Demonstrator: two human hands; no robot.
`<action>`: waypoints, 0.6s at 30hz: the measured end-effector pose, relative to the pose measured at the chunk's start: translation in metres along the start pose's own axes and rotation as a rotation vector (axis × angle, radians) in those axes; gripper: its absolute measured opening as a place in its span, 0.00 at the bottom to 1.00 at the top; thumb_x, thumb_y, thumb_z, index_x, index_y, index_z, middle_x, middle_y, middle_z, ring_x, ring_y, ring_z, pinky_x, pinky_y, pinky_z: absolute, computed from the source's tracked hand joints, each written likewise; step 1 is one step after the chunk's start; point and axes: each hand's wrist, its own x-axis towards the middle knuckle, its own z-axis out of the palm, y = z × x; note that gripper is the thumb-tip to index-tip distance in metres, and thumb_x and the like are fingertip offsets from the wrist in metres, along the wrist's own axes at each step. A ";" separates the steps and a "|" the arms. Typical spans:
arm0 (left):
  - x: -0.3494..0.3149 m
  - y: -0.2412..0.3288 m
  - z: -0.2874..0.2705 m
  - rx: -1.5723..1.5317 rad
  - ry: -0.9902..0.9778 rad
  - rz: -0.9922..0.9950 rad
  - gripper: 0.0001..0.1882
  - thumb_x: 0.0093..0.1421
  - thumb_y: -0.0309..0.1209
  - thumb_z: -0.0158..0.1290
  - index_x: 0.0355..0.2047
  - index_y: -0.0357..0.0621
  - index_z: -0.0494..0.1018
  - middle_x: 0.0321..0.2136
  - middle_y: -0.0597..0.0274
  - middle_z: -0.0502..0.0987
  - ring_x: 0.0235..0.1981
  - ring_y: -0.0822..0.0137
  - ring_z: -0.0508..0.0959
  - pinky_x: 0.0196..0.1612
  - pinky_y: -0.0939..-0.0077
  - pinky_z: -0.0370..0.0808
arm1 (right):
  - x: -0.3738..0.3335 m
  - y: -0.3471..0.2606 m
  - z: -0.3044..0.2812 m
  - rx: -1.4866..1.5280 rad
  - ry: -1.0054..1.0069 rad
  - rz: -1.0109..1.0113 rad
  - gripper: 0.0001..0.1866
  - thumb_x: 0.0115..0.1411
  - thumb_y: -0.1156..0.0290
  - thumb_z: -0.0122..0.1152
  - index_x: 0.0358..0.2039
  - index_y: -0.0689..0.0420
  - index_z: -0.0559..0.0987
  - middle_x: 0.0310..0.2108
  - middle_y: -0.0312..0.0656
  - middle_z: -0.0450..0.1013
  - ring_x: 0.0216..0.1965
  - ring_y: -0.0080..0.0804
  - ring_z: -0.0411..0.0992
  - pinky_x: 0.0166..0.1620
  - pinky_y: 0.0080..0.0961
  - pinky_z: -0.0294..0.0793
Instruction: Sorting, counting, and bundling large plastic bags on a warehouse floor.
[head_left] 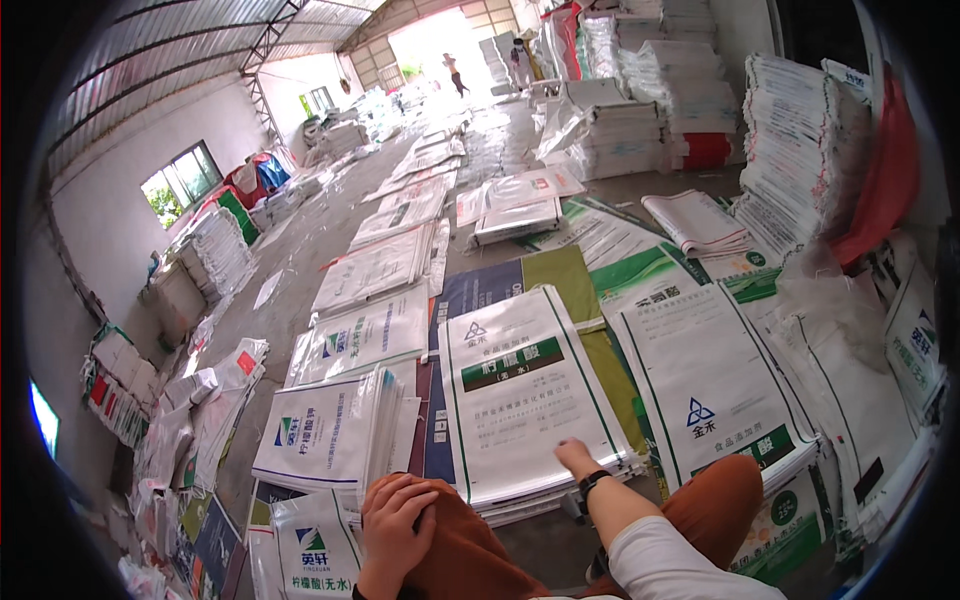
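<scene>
White woven sacks with a green band lie in a flat stack (525,395) on the floor, long axis running away from the person. The right hand (574,457) presses on the stack's near edge, fingers flat and spread, gripping nothing; the stack lies ahead of them. The left hand (395,515) rests loosely curled on an orange-clad knee (455,545), empty, farther from the stack.
</scene>
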 end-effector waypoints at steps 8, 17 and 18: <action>-0.015 0.014 -0.019 -0.048 -0.021 0.057 0.08 0.54 0.28 0.61 0.35 0.52 0.83 0.43 0.69 0.83 0.54 0.60 0.76 0.64 0.58 0.63 | -0.096 -0.165 -0.071 0.245 -0.534 -0.305 0.22 0.63 0.63 0.56 0.54 0.60 0.77 0.44 0.43 0.79 0.38 0.29 0.80 0.41 0.27 0.76; -0.014 0.007 -0.015 -0.136 0.068 0.095 0.08 0.53 0.25 0.61 0.34 0.48 0.83 0.40 0.65 0.84 0.51 0.58 0.78 0.58 0.63 0.71 | -0.159 -0.188 -0.243 0.157 -0.313 -0.556 0.20 0.66 0.63 0.58 0.52 0.65 0.77 0.43 0.44 0.79 0.42 0.29 0.79 0.47 0.24 0.76; -0.016 0.004 -0.014 -0.142 0.056 0.087 0.08 0.53 0.25 0.61 0.34 0.48 0.83 0.40 0.65 0.84 0.51 0.58 0.78 0.57 0.64 0.72 | -0.167 -0.186 -0.259 0.137 -0.288 -0.547 0.19 0.65 0.64 0.57 0.50 0.65 0.78 0.41 0.44 0.79 0.40 0.29 0.79 0.45 0.24 0.76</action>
